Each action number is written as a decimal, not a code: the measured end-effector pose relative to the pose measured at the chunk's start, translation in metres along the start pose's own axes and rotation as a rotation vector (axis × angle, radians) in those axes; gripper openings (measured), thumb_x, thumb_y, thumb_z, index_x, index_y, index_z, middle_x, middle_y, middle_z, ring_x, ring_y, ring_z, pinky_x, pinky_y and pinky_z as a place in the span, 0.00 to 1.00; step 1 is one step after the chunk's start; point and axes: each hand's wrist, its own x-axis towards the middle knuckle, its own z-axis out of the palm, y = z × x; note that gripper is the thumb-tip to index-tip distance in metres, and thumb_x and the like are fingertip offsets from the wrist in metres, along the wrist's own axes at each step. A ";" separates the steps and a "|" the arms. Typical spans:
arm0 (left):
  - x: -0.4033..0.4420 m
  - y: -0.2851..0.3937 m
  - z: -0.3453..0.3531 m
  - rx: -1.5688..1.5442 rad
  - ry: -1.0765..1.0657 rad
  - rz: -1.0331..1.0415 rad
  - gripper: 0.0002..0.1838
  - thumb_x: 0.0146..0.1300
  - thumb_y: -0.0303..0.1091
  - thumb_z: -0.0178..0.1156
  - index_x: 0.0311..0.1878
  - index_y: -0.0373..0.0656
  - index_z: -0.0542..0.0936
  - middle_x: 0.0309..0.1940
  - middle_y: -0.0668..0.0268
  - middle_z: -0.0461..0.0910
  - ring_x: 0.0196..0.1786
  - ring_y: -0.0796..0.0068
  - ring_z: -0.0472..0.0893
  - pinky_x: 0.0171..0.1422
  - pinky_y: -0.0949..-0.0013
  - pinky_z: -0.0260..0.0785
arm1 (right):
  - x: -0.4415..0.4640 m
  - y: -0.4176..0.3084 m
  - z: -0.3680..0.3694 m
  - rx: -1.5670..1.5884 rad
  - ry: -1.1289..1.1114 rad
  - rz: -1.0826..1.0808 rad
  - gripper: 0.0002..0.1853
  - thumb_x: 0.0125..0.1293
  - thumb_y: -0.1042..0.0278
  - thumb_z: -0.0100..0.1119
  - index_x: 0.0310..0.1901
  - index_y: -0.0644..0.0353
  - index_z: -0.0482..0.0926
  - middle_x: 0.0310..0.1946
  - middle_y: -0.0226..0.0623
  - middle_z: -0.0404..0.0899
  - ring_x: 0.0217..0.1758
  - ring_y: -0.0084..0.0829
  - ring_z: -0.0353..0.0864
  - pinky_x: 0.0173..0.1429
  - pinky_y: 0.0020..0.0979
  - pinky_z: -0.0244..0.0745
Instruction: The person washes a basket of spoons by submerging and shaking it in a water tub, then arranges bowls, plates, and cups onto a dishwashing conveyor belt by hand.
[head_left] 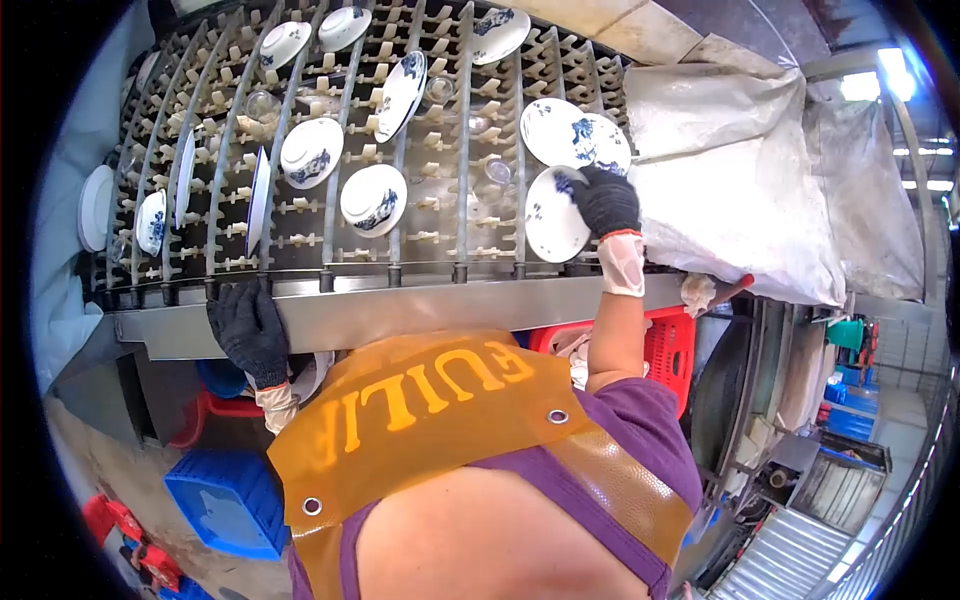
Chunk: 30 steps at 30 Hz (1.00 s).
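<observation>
Black knitted fabric is covering the right hand [607, 200], which is resting at a white plate [550, 222] with a blue pattern. Its fingers are lying over the plate's upper right rim; whether they are pinching it, I cannot tell. That plate is leaning near the right end of the pegged rack [464, 180], just below two more plates [547, 130] and beside a white sheet [730, 190]. The left hand [250, 328], gloved alike, is touching the metal ledge [430, 300] along the rack's front, fingers slightly spread. Farther left, patterned bowls [374, 200] are sitting tilted among the pegs. A red basket [672, 355] is standing below the ledge, near the right forearm.
</observation>
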 end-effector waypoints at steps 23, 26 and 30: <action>-0.012 0.037 0.011 0.062 -0.006 -0.042 0.08 0.53 0.30 0.59 0.38 0.43 0.80 0.42 0.61 0.79 0.51 0.59 0.75 0.66 0.51 0.55 | 0.171 0.176 0.110 0.304 0.055 0.131 0.27 0.48 0.51 0.64 0.49 0.58 0.77 0.42 0.43 0.81 0.46 0.42 0.79 0.51 0.38 0.72; -0.012 0.042 0.013 0.056 0.008 -0.027 0.09 0.54 0.30 0.59 0.38 0.42 0.80 0.42 0.61 0.79 0.51 0.59 0.75 0.66 0.51 0.55 | 0.165 0.184 0.106 0.338 0.186 0.099 0.25 0.48 0.55 0.64 0.49 0.57 0.78 0.41 0.42 0.81 0.45 0.40 0.80 0.51 0.37 0.72; -0.012 0.052 0.009 0.056 -0.059 -0.003 0.08 0.55 0.30 0.57 0.38 0.41 0.81 0.43 0.60 0.79 0.52 0.60 0.75 0.65 0.52 0.56 | 0.146 0.116 0.051 0.623 0.398 -0.172 0.19 0.52 0.61 0.60 0.46 0.59 0.79 0.39 0.46 0.81 0.41 0.43 0.81 0.47 0.36 0.74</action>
